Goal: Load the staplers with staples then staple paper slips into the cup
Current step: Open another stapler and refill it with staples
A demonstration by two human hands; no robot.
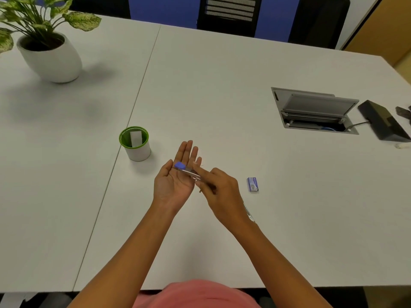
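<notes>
The right hand [219, 185] forms a closed grip: its fingers curl and pinch the thin metal part of a small stapler [185, 170], with the forefinger laid along the top. The stapler has a blue end that points toward the cup [139, 152]. It lies across the left hand [175, 181], which makes no grip; that hand is open, palm up, fingers straight and together, carrying the stapler at the base of the fingers. Both hands are held above the pale grey surface [222, 85], to the right of the cup and a little nearer the person than it. The cup is white with a green rim, stands upright, and has one white paper slip [136, 138] standing inside it against the far wall. Further right of the cup, beyond the hands, a small blue staple box [252, 184] lies flat on the surface. Beside the right wrist, on the side away from the cup, a thin silvery piece [248, 212] shows; what it is cannot be told. Far right of the cup and slightly farther back is an open grey cable hatch [315, 112] set into the surface, with a black device [382, 121] just past it. Far left of the cup and well behind it stands a leafy plant in a white pot [53, 58]. A black chair [229, 12] stands beyond the far edge.
</notes>
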